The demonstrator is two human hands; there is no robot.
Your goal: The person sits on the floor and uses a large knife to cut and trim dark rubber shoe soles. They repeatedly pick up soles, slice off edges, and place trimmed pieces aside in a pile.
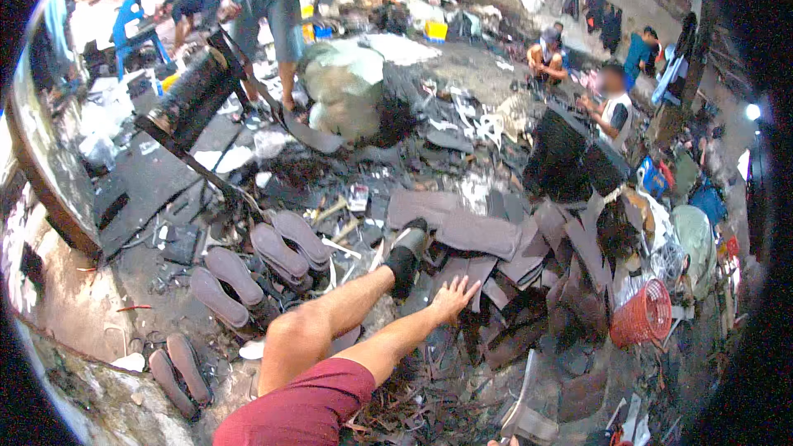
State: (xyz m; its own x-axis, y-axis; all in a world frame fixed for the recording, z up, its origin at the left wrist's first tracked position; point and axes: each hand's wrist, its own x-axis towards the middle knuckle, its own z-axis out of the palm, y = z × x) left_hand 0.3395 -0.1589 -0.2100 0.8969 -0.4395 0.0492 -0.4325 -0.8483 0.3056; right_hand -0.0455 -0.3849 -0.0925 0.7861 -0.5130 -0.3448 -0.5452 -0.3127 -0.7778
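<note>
At the lower edge, only a little of the right hand (505,442) shows, right by the foot of a pale, narrow strip (524,388); whether it grips anything I cannot tell. Dark scraps (421,405) litter the floor to the left of the strip. Maroon cloth (301,400) covers the near end of a bare leg (339,306), bent at the knee.

Beside that leg an arm reaches forward to the left hand (452,299), palm down, fingers spread wide and closed on nothing. It lies over the near edge of the dark grey sheets (479,233); whether it presses on them is hard to tell. The sheets are spread in an overlapping heap ahead of the hand and to its right, and the foot (406,260), in dark footwear, is at the heap's left side.

To the left, one pair of soles (180,373) lies nearest, with more soles (289,246) in pairs farther up. A red basket (643,314) tilts to the right of the heap.

Beyond, a dark block (570,153) stands before a seated person (615,107). A pale green sack (343,87) bulges beside a standing person (268,21), with a dark cylinder (194,95) to the left. Farther back are a yellow box (435,30) and more people.
</note>
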